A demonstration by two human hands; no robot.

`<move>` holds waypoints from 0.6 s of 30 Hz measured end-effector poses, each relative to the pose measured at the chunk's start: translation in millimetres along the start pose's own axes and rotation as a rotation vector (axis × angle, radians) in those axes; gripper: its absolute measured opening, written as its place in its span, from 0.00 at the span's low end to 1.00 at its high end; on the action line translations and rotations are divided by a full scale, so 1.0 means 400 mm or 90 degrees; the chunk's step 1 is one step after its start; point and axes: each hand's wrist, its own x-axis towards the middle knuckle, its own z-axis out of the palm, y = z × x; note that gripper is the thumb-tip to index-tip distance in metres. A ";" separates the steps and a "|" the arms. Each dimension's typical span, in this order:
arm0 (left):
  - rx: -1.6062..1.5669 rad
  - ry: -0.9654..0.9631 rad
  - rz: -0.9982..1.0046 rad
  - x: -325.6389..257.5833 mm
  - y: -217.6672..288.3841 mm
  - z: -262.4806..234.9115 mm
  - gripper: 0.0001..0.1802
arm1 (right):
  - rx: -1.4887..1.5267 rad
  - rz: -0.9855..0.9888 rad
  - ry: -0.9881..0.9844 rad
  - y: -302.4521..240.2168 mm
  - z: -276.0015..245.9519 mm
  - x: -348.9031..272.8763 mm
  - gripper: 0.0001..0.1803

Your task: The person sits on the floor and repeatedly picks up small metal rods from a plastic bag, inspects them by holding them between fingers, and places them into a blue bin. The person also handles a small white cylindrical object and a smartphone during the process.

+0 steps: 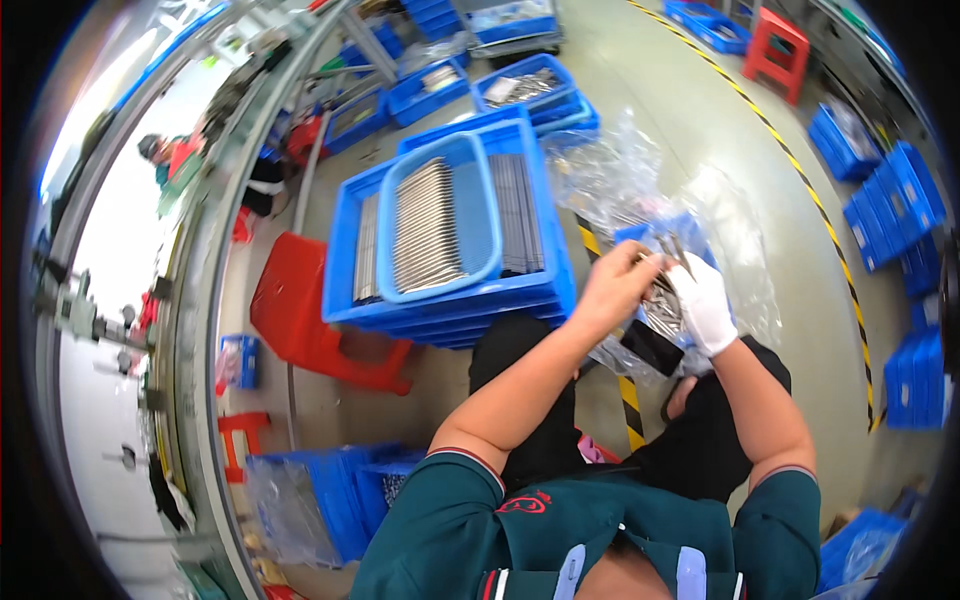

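Observation:
My bare left hand (618,284) is closed, its fingertips pinched together at a slim metal piece. Right beside it, my right hand (704,304) in a white glove is closed round several slim metal pieces (679,250) that stick up past its fingers. Their exact kind is too small to make out. Both hands nearly touch, above a blue bin (702,232) lined with clear plastic. Loose shiny metal pieces (661,312) lie in that bin, partly hidden by my hands. A flat black object (652,347) rests at the bin's near edge, by my knees.
Left of my arms stands a stack of blue crates (450,322); on top, a light blue basket (390,240) holds rows of metal rods. A red plastic stool (290,300) stands farther left. Clear plastic sheeting (610,165) spreads round the bin. More blue bins (895,200) stand at right.

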 end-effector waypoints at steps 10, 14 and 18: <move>0.216 0.137 0.122 -0.057 0.055 -0.086 0.11 | 0.166 0.125 -0.006 -0.064 0.027 0.005 0.14; 0.151 0.220 0.113 -0.065 0.124 -0.248 0.10 | 0.157 0.112 -0.015 -0.060 0.005 0.001 0.14; 0.062 0.335 0.061 -0.065 0.201 -0.474 0.10 | 0.133 0.102 -0.030 -0.066 0.004 -0.009 0.15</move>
